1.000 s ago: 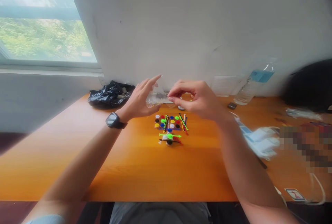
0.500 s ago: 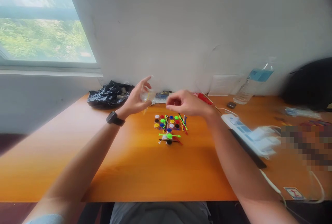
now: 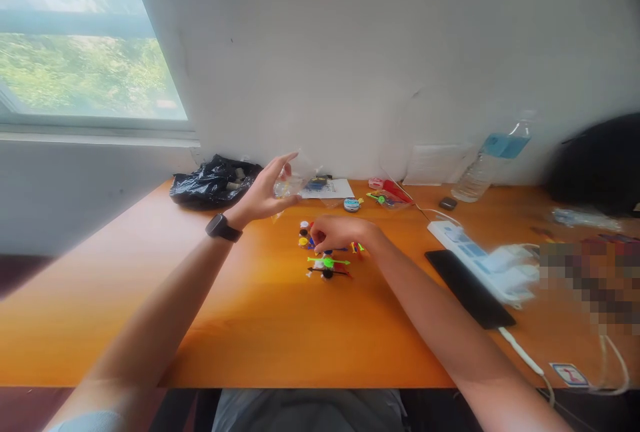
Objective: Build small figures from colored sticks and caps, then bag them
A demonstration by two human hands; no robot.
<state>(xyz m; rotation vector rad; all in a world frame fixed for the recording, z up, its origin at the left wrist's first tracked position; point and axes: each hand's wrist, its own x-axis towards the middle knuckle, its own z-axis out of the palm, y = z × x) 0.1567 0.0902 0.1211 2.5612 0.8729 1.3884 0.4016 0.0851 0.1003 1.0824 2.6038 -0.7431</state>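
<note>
My left hand, with a dark watch on its wrist, is raised over the back of the table. Its thumb and fingers curve around a clear, crinkled plastic bag, whose outline is faint. My right hand reaches down over the small coloured pieces, fingertips pinched together. Whether a piece is between them is hidden. Round pieces, among them a yellow one, show to its left. In front of it lie a green arrow-shaped stick and a black one with round hubs.
A black plastic bag lies at the back left. Behind my hands are a printed sheet, a small round tin and a red packet. To the right are a power strip, a black phone and a water bottle.
My right hand has come down and toward me, from beside the clear bag to the coloured pieces. My left hand has barely moved. The tin and sheet behind are now uncovered.
</note>
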